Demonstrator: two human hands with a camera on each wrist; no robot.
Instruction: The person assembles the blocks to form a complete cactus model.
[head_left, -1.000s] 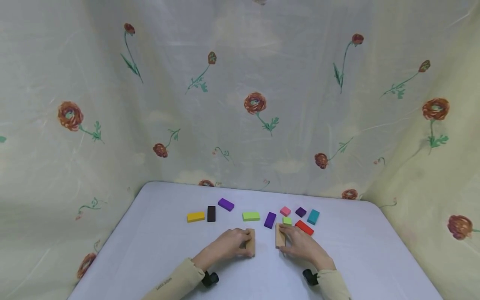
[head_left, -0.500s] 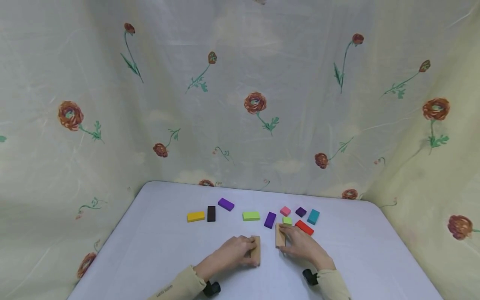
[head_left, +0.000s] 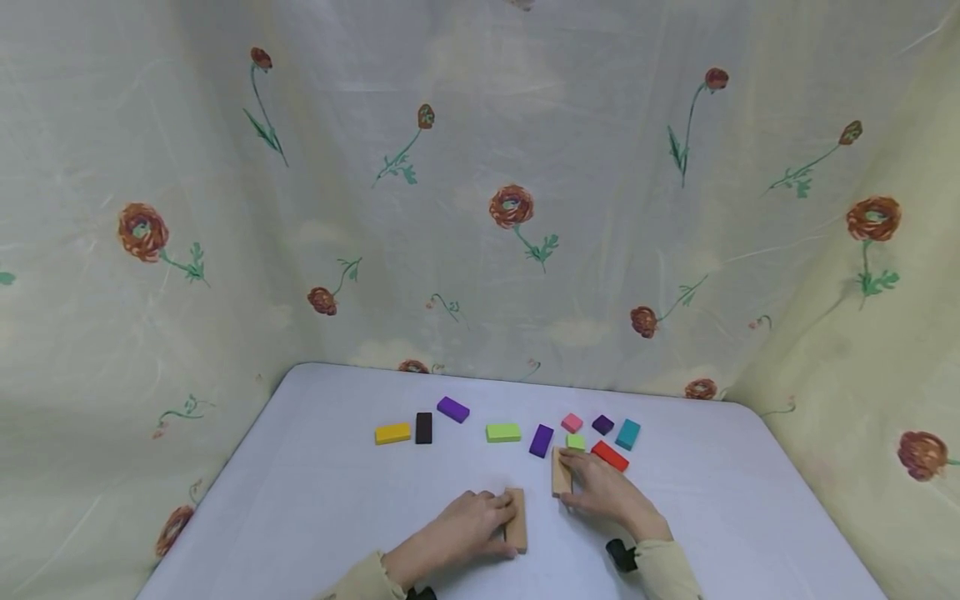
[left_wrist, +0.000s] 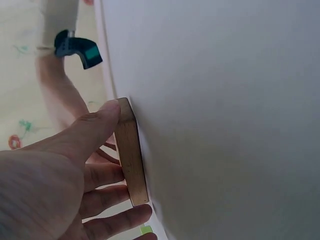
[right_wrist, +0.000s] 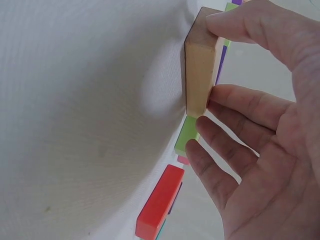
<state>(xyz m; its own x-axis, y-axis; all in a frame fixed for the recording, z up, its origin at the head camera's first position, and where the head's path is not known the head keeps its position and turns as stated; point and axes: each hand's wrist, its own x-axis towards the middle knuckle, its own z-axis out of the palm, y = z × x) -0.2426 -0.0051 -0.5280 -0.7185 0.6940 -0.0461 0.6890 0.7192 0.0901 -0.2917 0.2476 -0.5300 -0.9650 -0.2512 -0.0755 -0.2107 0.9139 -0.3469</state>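
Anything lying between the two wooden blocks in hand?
No. The head view shows only bare white tabletop between the left wooden block, held by the left hand, and the right wooden block, held by the right hand.

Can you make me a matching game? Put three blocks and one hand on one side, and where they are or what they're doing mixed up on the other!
Things:
1. black block
2. red block
3. left hand
4. teal block

Matches:
A. lying just past the right hand
B. farthest right of the blocks in the head view
C. beside the yellow block
D. holding a wooden block

Pairs: 1-C, 2-A, 3-D, 4-B
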